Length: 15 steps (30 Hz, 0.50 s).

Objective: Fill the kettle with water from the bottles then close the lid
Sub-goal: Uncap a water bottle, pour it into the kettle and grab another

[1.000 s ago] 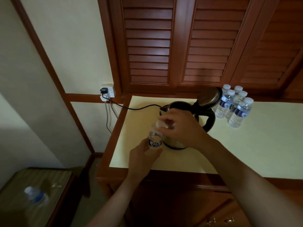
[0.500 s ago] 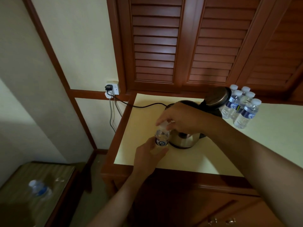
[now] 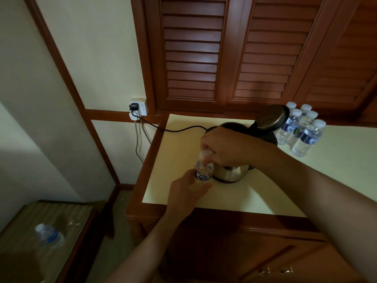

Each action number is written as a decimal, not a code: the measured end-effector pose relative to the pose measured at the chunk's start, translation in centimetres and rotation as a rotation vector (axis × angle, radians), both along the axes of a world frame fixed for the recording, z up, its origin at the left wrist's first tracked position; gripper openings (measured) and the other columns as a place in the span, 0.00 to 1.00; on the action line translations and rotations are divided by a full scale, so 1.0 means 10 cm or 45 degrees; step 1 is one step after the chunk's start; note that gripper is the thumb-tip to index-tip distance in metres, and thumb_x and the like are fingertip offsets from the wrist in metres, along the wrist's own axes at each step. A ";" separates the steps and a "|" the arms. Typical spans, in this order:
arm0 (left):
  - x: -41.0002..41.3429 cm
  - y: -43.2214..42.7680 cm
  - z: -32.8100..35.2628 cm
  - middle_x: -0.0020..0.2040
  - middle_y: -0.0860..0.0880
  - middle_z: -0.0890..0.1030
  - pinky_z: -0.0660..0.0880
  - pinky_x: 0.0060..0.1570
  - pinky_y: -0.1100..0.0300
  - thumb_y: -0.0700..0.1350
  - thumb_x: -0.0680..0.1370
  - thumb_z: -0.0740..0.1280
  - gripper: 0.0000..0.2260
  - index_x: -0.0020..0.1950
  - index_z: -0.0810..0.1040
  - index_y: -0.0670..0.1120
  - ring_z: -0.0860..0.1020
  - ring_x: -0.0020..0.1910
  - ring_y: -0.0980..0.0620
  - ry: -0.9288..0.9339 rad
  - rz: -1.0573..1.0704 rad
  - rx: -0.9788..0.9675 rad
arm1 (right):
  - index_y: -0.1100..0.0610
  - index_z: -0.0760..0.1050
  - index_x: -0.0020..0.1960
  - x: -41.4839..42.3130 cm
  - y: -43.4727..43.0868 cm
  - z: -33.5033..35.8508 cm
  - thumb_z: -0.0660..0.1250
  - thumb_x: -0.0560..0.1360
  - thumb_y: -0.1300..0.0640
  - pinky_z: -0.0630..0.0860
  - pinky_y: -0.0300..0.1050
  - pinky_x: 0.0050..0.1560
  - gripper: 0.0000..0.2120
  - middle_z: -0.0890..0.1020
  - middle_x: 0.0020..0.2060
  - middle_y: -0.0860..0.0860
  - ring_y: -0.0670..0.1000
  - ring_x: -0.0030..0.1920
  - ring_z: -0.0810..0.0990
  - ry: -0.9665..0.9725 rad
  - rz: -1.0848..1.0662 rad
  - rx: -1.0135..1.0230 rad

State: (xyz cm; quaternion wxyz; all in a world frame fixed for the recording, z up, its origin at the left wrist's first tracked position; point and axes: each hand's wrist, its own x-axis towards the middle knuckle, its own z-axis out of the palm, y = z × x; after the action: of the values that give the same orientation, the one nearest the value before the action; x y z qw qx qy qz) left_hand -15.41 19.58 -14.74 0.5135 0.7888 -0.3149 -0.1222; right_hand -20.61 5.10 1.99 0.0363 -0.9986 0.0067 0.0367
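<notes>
My left hand grips the body of a small clear water bottle with a blue label, held upright in front of the kettle. My right hand reaches over it, fingers curled round the white cap. Behind them stands the steel kettle on the cream counter, its lid swung open and upright. Several full bottles with white caps stand at the kettle's right, against the back.
The kettle's black cord runs left to a wall socket. Louvred wooden doors rise behind the counter. A low side table at the lower left carries another bottle lying on it.
The camera has shifted, so the scene sits further right and lower in the frame. Both hands stay on the bottle, my right hand still at the cap.
</notes>
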 end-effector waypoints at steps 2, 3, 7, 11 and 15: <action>-0.01 0.00 0.00 0.42 0.62 0.81 0.73 0.39 0.74 0.53 0.74 0.76 0.17 0.60 0.79 0.52 0.79 0.44 0.71 0.019 0.008 -0.014 | 0.55 0.71 0.45 0.01 0.08 -0.02 0.65 0.77 0.41 0.72 0.47 0.38 0.17 0.72 0.39 0.47 0.47 0.38 0.72 -0.005 -0.056 -0.111; -0.01 0.01 0.00 0.43 0.61 0.82 0.73 0.39 0.74 0.52 0.73 0.76 0.18 0.61 0.79 0.51 0.79 0.43 0.70 0.033 0.010 -0.028 | 0.55 0.70 0.46 0.01 0.11 -0.05 0.60 0.79 0.38 0.69 0.45 0.36 0.19 0.71 0.38 0.47 0.47 0.37 0.71 -0.021 -0.082 -0.200; -0.02 0.02 0.00 0.44 0.61 0.82 0.77 0.41 0.70 0.52 0.73 0.77 0.18 0.61 0.79 0.53 0.81 0.44 0.67 0.039 -0.010 -0.045 | 0.57 0.76 0.52 0.01 0.16 -0.19 0.48 0.81 0.36 0.61 0.43 0.28 0.28 0.71 0.37 0.50 0.50 0.36 0.71 -0.111 -0.137 -0.511; -0.02 0.03 -0.01 0.44 0.59 0.84 0.77 0.38 0.67 0.53 0.72 0.77 0.17 0.59 0.79 0.52 0.81 0.42 0.63 0.062 0.000 -0.047 | 0.54 0.73 0.54 -0.04 0.10 -0.21 0.47 0.78 0.32 0.59 0.44 0.29 0.29 0.71 0.40 0.48 0.48 0.36 0.69 -0.168 -0.065 -0.446; -0.02 0.02 -0.01 0.45 0.57 0.84 0.74 0.37 0.70 0.54 0.72 0.77 0.19 0.59 0.80 0.51 0.81 0.41 0.64 0.052 -0.015 -0.014 | 0.53 0.69 0.50 -0.15 0.08 -0.17 0.54 0.78 0.33 0.66 0.45 0.35 0.22 0.70 0.37 0.45 0.44 0.34 0.67 -0.146 -0.053 -0.198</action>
State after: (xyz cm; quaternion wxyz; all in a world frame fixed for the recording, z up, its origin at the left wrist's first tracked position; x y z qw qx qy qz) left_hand -15.62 19.74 -14.86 0.5234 0.7815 -0.3095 -0.1396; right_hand -22.15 5.91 0.28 -0.0403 -0.9985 0.0282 -0.0220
